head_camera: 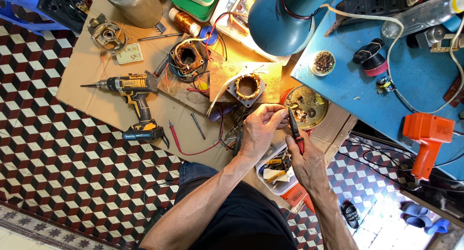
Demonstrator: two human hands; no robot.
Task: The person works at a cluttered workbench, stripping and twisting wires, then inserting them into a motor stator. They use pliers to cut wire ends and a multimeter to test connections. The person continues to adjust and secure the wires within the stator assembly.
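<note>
While I look down from the head camera, my left hand (258,129) is curled shut, pinching a small brass-coloured piece (293,106) between thumb and fingertips, just at the edge of a round tin (305,106) full of small metal bits. My right hand (305,158) is closed around the red handles of a pair of pliers (294,125), whose dark nose points up and meets the little piece beside my left fingertips. Whether the pliers actually bite the piece I cannot tell, since it is too small.

Both hands hang over the edge of a cardboard sheet (92,80) that covers the low surface. Just beyond my left hand lies a motor stator with copper windings (248,86) on a wooden board (270,76), and a second stator with wires (186,57) sits near it to the left. Further left lies a yellow and black cordless drill (133,93), bit pointing left, well apart from my hands. A spool of copper wire (183,21) lies near the top, and a red wire (193,148) curls across the cardboard toward my left wrist.

Below my hands sits a clear plastic tray (278,175) with odd parts in it. A blue lamp shade (282,20) hangs over the middle. To the right is a blue surface (348,90) carrying a small pot of bits (323,62) and cables, with an orange heat gun (427,136) at its lower edge. The floor (48,153) is patterned tile in red, black and white
</note>
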